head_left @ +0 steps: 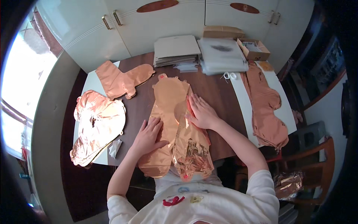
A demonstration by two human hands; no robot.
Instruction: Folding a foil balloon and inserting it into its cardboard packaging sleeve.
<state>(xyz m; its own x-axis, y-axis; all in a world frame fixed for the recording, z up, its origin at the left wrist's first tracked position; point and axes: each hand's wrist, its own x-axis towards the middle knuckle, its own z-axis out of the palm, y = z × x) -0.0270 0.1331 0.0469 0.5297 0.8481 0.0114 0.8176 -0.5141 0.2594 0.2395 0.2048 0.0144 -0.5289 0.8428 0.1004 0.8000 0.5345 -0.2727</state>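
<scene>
A flat rose-gold foil balloon (167, 99) lies lengthwise in front of me, its lower part folded over and its near end hanging past the table's front edge. My left hand (150, 136) rests on its left side, fingers stretched out and thumb apart. On the upper right side of the foil lies my right hand (202, 112), also flat with its fingers extended. Neither hand grips anything. A shinier, creased layer (192, 149) covers the balloon's lower right part. Small red marks show at the far and near tabs.
More flat foil balloons lie at the left, one L-shaped (125, 78) and one shiny (99, 123), with another stack (264, 108) at the right. Behind are white sheets (177, 48), clear plastic bags (222, 56) and a small carton (253, 49). A wooden chair (328, 160) stands at right.
</scene>
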